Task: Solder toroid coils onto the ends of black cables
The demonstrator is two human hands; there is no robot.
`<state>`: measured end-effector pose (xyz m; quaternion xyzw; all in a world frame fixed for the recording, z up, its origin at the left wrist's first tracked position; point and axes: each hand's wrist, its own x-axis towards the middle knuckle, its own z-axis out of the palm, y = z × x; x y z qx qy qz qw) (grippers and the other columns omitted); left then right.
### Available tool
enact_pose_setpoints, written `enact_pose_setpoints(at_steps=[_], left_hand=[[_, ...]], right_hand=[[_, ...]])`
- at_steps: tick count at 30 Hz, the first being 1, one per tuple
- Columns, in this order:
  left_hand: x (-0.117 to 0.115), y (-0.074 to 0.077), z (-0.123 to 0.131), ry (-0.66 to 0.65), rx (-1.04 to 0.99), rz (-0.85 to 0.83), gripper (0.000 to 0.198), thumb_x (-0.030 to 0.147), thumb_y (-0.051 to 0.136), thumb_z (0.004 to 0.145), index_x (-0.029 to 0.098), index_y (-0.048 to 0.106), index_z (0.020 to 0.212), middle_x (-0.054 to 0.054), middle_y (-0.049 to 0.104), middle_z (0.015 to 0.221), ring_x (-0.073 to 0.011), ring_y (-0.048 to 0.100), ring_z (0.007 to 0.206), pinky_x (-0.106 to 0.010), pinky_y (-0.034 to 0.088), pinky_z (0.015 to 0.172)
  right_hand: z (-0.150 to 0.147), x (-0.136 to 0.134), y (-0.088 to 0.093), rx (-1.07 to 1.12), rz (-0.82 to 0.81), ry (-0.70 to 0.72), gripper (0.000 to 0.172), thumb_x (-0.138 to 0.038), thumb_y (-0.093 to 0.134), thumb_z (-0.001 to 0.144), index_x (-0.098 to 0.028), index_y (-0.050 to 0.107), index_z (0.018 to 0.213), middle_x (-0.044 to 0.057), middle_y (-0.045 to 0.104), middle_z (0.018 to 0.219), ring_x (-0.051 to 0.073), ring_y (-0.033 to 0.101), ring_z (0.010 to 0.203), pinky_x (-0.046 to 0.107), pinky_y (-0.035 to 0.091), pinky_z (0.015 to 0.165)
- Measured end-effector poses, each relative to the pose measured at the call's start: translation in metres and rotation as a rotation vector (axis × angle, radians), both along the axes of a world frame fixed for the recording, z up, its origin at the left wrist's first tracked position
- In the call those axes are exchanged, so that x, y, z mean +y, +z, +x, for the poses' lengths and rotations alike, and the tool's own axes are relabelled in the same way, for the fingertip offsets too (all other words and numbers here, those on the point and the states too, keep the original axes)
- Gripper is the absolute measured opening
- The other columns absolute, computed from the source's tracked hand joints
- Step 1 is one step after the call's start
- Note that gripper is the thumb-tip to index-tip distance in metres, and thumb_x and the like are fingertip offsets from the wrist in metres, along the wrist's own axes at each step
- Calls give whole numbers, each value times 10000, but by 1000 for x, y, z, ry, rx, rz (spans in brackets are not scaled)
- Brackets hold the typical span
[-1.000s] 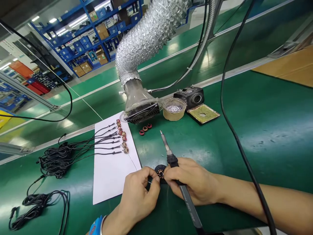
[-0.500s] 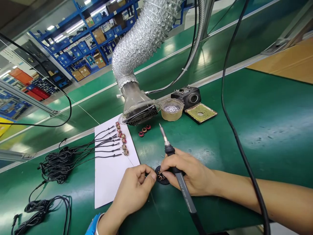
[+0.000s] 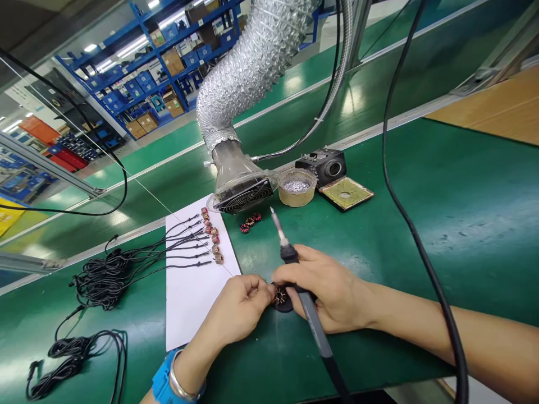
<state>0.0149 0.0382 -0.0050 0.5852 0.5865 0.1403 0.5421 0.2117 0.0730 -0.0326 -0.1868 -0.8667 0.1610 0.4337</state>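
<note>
**Right hand (image 3: pixel 326 292) clenches iron (image 3: pixel 310 317), left hand (image 3: pixel 236 311) pinches at coil (image 3: pixel 280 295)**

The iron's tip points up, clear of the coil. What the left fingertips grip is too small to tell. The coil sits on a black disc (image 3: pixel 285 306) on the green mat (image 3: pixel 421 235), just beside a paper sheet (image 3: pixel 189 303) of wired coils (image 3: pixel 213 235).

Wired coils (image 3: pixel 213 235) on paper sheet (image 3: pixel 191 303), cable bundles (image 3: pixel 103 286) left of it, fume extractor (image 3: pixel 242 188) behind
</note>
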Motion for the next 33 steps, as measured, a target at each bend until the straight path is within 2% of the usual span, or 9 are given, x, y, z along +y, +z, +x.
enact_pose_setpoints(at_steps=[7, 11, 15, 17, 20, 25, 27, 29, 33], left_hand=[[-1, -6, -1, 77, -124, -26, 288, 424, 522, 855, 158, 520, 745, 63, 374, 598, -87, 283, 541, -224, 215, 513], [-8, -3, -2, 61, -45, 35, 316, 441, 499, 896, 151, 554, 783, 72, 321, 582, -85, 263, 529, -224, 208, 499], [-23, 1, -2, -16, 233, 398, 156, 318, 552, 882, 170, 602, 871, 96, 261, 503, -84, 270, 455, -224, 215, 467], [-29, 0, -2, -128, 309, 632, 94, 243, 573, 865, 172, 610, 915, 76, 428, 524, -82, 383, 454, -216, 289, 480], [-31, -8, -1, -248, 370, 877, 95, 157, 557, 880, 177, 607, 959, 2, 682, 752, -105, 592, 587, -213, 418, 576], [-28, -17, 1, -308, 436, 1103, 106, 126, 566, 884, 186, 608, 959, 16, 685, 692, -127, 620, 553, -238, 433, 544], [-26, -13, 1, -315, 425, 1085, 98, 140, 581, 881, 187, 613, 960, 15, 692, 707, -129, 633, 570, -239, 447, 557], [-27, 0, -3, -303, 379, 1040, 107, 148, 566, 892, 189, 616, 977, 11, 708, 752, -126, 653, 618, -231, 470, 600], [-39, 45, -33, -147, 375, 956, 201, 160, 449, 945, 204, 641, 986, 12, 700, 766, -100, 613, 592, -207, 429, 553]], right_hand=[[1, 0, -6, 76, -64, 22, 227, -86, 456, 818, -181, 492, 1021, 21, 607, 762, 147, 464, 623, 313, 440, 657], [1, -1, -7, 100, -54, 32, 245, -72, 463, 804, -180, 487, 1022, 17, 613, 763, 138, 470, 609, 312, 441, 665], [2, 0, -7, 128, -43, 24, 281, -62, 471, 785, -169, 490, 1044, 16, 615, 762, 137, 470, 605, 318, 441, 671], [2, 0, -7, 134, -44, 24, 296, -53, 476, 773, -161, 495, 1048, 21, 614, 765, 142, 481, 616, 325, 443, 683], [3, -1, -9, 130, -48, 20, 282, -60, 481, 778, -160, 501, 1041, 28, 612, 768, 150, 479, 627, 324, 442, 670], [2, -2, -13, 125, -51, 26, 304, -49, 480, 755, -165, 510, 1035, 33, 614, 763, 155, 458, 627, 319, 439, 646], [2, -2, -14, 129, -52, 28, 314, -48, 482, 750, -166, 508, 1040, 33, 620, 771, 156, 462, 629, 323, 444, 649], [3, 0, -13, 127, -53, 24, 323, -50, 482, 750, -167, 502, 1051, 35, 630, 785, 158, 474, 635, 330, 454, 658], [7, 3, -12, 102, -66, -14, 320, -64, 483, 790, -185, 496, 1086, 40, 634, 790, 177, 516, 677, 328, 481, 649]])
